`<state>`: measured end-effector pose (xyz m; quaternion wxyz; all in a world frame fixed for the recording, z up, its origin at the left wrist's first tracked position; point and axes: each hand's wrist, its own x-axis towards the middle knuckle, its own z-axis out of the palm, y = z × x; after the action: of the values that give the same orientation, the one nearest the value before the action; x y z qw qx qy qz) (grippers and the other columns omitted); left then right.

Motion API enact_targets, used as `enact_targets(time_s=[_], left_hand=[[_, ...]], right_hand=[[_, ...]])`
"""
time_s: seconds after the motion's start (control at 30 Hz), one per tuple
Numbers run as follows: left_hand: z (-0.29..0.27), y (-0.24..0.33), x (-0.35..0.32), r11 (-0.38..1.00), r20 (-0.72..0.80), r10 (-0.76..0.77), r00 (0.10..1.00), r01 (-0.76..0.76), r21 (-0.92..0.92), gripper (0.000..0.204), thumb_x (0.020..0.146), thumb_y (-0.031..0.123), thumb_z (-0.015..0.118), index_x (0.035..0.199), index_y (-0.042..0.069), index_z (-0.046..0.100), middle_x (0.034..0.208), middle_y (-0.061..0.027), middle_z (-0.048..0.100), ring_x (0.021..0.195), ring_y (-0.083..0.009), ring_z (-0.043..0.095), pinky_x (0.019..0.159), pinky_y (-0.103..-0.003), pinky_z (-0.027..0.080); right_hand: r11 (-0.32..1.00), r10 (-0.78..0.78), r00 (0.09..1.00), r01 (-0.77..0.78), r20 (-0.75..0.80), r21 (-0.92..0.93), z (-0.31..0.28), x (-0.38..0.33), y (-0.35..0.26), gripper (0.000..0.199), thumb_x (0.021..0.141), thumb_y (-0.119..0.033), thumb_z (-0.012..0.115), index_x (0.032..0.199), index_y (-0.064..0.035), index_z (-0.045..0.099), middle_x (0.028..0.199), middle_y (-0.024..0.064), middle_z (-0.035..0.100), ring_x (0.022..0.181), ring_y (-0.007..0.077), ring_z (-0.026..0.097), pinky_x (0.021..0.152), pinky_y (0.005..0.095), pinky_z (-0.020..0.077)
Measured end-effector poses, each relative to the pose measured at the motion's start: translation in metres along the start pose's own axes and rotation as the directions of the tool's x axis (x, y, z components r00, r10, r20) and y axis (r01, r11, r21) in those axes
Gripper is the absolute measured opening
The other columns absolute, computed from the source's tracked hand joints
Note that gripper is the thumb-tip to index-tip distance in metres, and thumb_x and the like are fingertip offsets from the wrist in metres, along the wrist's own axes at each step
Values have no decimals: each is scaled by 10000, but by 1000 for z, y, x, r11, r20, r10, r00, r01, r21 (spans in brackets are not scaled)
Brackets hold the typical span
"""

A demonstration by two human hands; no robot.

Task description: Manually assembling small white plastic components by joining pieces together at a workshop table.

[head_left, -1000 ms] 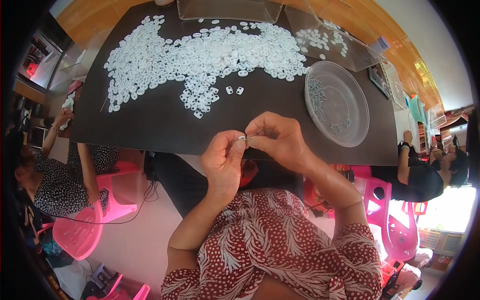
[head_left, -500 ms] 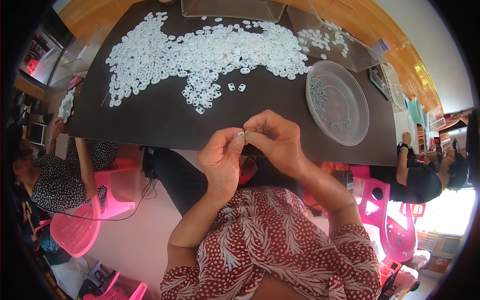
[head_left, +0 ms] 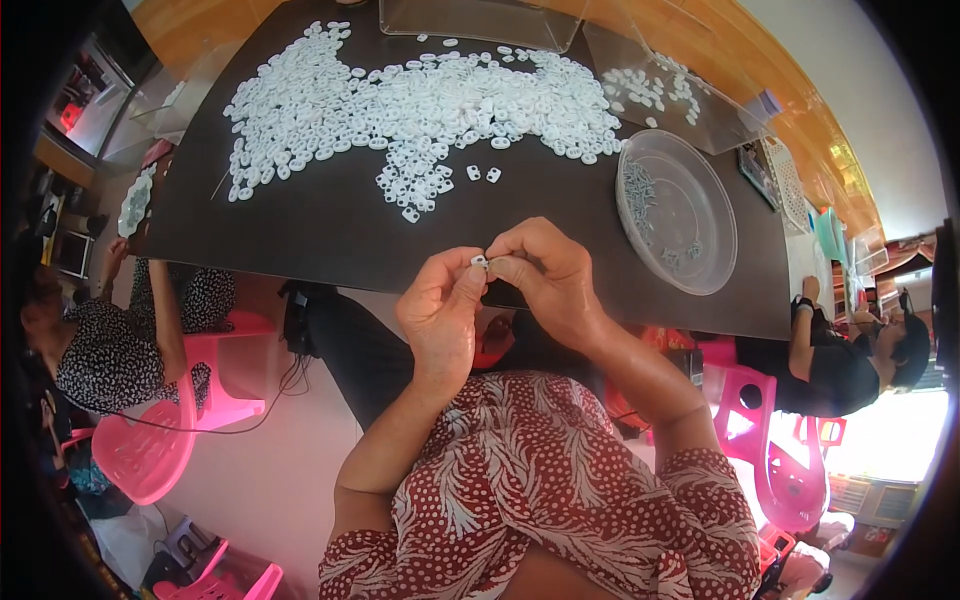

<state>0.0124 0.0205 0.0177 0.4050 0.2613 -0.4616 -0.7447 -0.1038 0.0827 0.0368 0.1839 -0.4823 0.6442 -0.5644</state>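
Between the thumb and forefinger of my left hand is a small white plastic piece with a dark hole. My right hand is closed in a pinch against the piece's right side; anything between those fingertips is too small to make out. Both hands are just over the table's near edge. Beyond them lies a broad heap of white oval pieces, with a smaller cluster of squarish holed pieces at its front. Two such pieces lie apart beside that cluster. To the right, a round clear tub holds small grey metal parts.
A clear box stands at the table's far edge. Another clear bin with white pieces is at the far right. One person sits left and another right, near pink chairs.
The view has shifted slightly. My hands stay together, and the white piece between my fingertips now shows more of its holed face, apparently turned a little.
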Motion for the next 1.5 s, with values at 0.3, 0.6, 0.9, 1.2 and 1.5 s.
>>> enact_targets(time_s=[0.3,0.6,0.9,1.2,1.5], left_hand=[[0,-9,-3,973,5,178,984,-177,147,94,871,17,590,946,-33,618,791,-16,614,645,-43,497,569,-168,410],[-9,-7,15,997,48,73,996,-72,-11,183,885,45,573,1052,-10,621,874,-24,613,748,-73,562,604,-186,422],[-14,-14,19,998,57,54,997,-52,-28,198,882,36,576,1070,-7,623,924,-35,620,780,-77,584,607,-187,422],[-15,-15,21,998,56,52,997,-50,-34,187,881,36,582,1057,-8,623,897,-29,623,770,-69,577,601,-184,419],[-14,-13,22,996,30,76,997,-75,-41,173,863,22,596,1026,-30,622,790,-76,633,604,-72,502,554,-188,419]], right_hand=[[971,-145,989,145,15,-192,7,2,1,54,749,-11,577,724,-26,532,686,69,508,672,250,475,599,353,402],[971,-133,988,145,73,-189,-11,30,4,51,778,-83,590,780,-39,616,760,80,603,754,253,554,688,342,443],[634,-401,916,283,7,-719,-31,104,69,148,694,-26,600,822,-72,659,685,137,563,691,322,528,611,409,431],[475,-395,902,364,175,-801,-27,103,73,193,605,49,555,747,-58,629,705,163,532,698,314,502,586,407,421],[555,-247,940,336,235,-761,-33,99,68,209,656,44,551,806,-71,641,747,164,545,766,343,533,631,433,441]])
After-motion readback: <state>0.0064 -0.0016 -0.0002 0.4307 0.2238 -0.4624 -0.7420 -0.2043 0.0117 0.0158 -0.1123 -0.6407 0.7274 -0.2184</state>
